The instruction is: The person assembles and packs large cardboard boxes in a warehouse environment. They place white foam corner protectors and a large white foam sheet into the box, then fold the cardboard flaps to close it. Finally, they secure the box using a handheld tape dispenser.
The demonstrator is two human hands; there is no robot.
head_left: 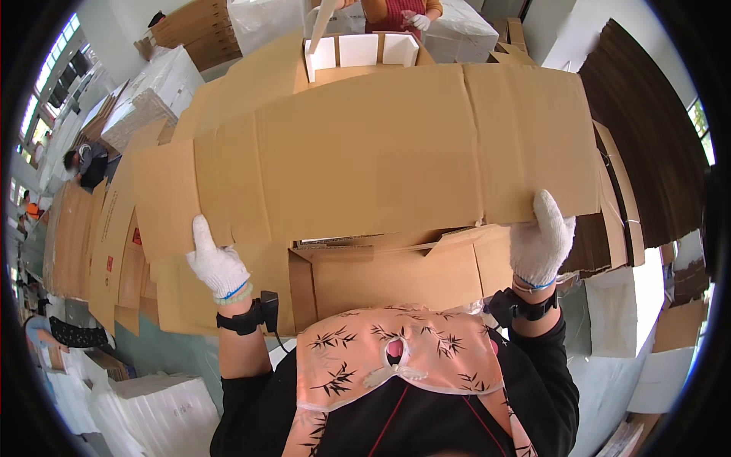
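Note:
A long brown cardboard sheet [365, 160] with crease lines spans the space in front of me, raised and slightly bowed. Its left end is gripped by my left hand [216, 263], gloved in white, thumb on top and fingers hidden underneath. At the right end my right hand [542, 240], in a matching glove, grips the lower edge with its thumb up over the face. Below the sheet stands an open cardboard box [388, 283], close to my body and partly covered by the sheet. White foam pieces [358, 50] line the far part of a box beyond the sheet's upper edge.
Across from me is another person [403, 14] in a red apron and white gloves. Dark brown boards [643, 137] lean at the right. Flattened cartons [114, 244] stand at the left, with wrapped white stacks [152, 95] behind and a white package [164, 415] lower left.

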